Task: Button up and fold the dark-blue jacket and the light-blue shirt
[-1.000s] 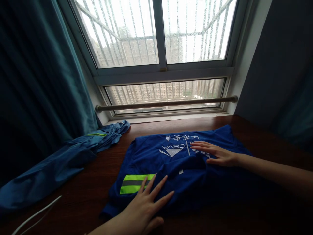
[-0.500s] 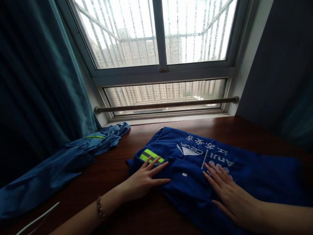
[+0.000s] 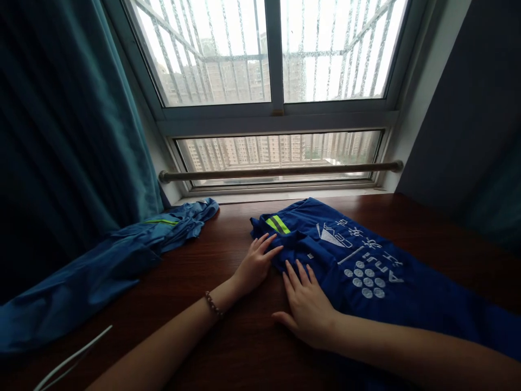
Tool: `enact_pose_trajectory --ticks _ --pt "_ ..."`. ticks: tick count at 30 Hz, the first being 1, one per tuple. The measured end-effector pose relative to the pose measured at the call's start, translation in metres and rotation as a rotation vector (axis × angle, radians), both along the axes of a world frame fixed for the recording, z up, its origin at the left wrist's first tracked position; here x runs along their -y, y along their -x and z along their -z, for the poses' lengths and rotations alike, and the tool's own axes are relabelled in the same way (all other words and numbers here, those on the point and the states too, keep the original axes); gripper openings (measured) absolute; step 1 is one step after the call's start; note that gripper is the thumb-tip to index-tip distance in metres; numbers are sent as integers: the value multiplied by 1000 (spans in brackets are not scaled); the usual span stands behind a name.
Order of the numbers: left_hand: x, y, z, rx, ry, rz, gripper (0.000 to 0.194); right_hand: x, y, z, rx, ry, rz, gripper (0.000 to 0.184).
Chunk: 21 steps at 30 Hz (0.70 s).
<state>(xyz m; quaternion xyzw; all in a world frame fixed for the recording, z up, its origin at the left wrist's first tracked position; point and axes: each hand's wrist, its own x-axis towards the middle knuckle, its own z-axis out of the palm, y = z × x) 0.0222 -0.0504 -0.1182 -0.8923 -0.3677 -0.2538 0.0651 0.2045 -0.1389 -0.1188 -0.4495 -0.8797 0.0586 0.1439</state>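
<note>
A royal-blue work garment (image 3: 391,293) with white printed lettering and a logo lies on the dark wooden surface, its left end wrinkled. A yellow-green and grey reflective strip (image 3: 278,224) shows near that end. My left hand (image 3: 254,263) rests at the garment's left edge, just below the strip, fingers stretched out over the cloth; its thumb is hidden. Nearer to me, my right hand (image 3: 307,307) lies palm down with fingers spread, fingertips on the lower left edge of the cloth and the thumb over the wood. Neither hand grips the fabric visibly.
Another blue garment (image 3: 122,255) lies crumpled at the left, beside a teal curtain (image 3: 73,125). A thin white cable (image 3: 77,355) is at the lower left. Behind the wooden surface (image 3: 228,239) stand a window and a horizontal rail (image 3: 285,172).
The garment has turned, its left end moving away from me and to the right. My left hand has moved forward, and my right hand has slid left off the printing to the lower edge.
</note>
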Motion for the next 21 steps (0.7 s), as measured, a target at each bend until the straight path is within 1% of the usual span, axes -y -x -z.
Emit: enact_pose_trajectory --ticks 3,5,7,9,12,15,18,21 --pt "5 1 -1 -28 -22 44 49 -7 -6 -2 33 1 10 85" --pt "5 0 -1 -43 -30 59 48 -18 -14 -4 59 -7 47 85" --pt "5 0 -1 -44 -39 48 47 -34 -27 -2 89 -30 132 84" --pt "5 0 0 -41 -46 33 46 -55 -46 1 126 -61 264 83" --pt "5 0 0 -57 -62 30 44 -87 -87 9 193 -89 473 81" --pt "5 -1 0 -86 -94 34 43 -116 -138 16 265 -94 626 79" --pt "5 -2 1 -95 -119 37 42 -138 -191 20 315 -81 723 74" --pt "4 -2 2 -108 -119 32 42 -150 -239 22 353 -74 740 71"
